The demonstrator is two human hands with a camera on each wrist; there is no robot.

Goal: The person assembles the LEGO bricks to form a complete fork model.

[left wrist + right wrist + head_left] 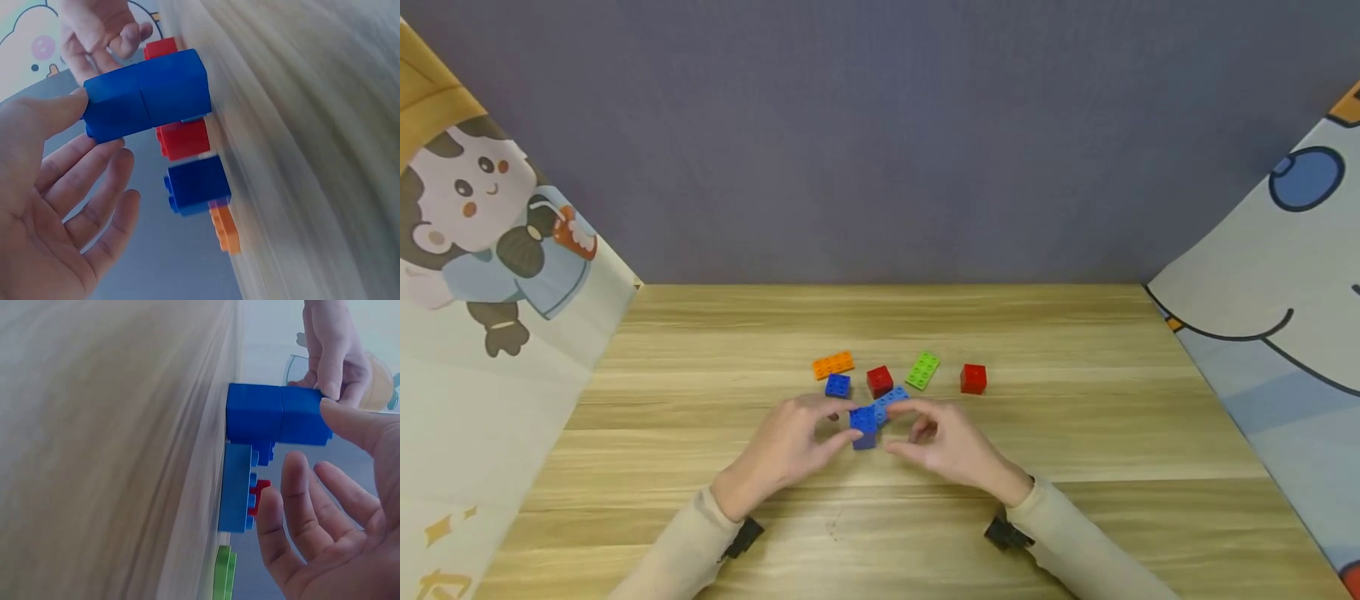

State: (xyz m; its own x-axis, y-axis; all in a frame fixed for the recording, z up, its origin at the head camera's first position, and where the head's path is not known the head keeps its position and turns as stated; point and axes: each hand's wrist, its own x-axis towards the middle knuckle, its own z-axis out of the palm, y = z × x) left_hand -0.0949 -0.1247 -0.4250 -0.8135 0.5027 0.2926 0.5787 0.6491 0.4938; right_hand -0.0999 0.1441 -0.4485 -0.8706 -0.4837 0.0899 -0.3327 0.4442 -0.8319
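Two dark blue bricks, one on top of the other, form a small stack (863, 427) in front of me. My left hand (786, 442) pinches the upper blue brick (115, 107) between thumb and fingers. The lower blue brick (254, 412) stands at table level. To the right of the stack, my right hand (951, 443) has its fingers loosely bent and holds nothing; a small gap separates it from the bricks. Just behind the stack lies a lighter blue long brick (891, 402), studs up.
Behind the hands lie an orange brick (833, 365), another dark blue brick (838, 386), a red brick (880, 382) and a light green brick (922, 370). A second red brick (973, 379) sits farther right. A grey wall (880, 150) rises behind the wooden table (880, 533).
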